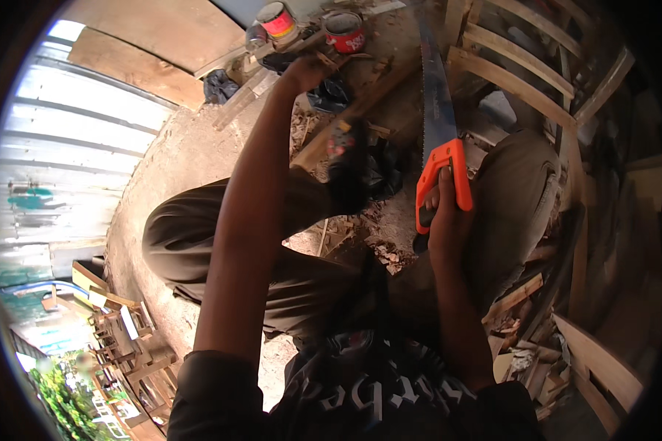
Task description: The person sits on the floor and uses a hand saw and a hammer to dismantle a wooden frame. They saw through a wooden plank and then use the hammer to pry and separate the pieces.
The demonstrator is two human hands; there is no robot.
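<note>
My right hand (449, 224) is closed round the orange handle of a handsaw (438, 110). The blade points up and away from me, its toothed edge on the left side. My left arm stretches far forward, and my left hand (307, 73) is down by a thin brown strip of wood (351, 59). Its fingers blend with the brown pieces there, so I cannot tell whether they grip the strip. Just beyond that hand stands a red can (344, 33). A black plastic bag (329, 95) lies below it.
A pink and yellow can (276, 20) stands at the back. Slatted wooden frames (518, 81) rise at the right, above scrap wood (537, 360). My bent legs and patterned shoe (346, 151) flank a plank (316, 151) on the dirt floor. Corrugated metal sheeting (73, 147) walls the left.
</note>
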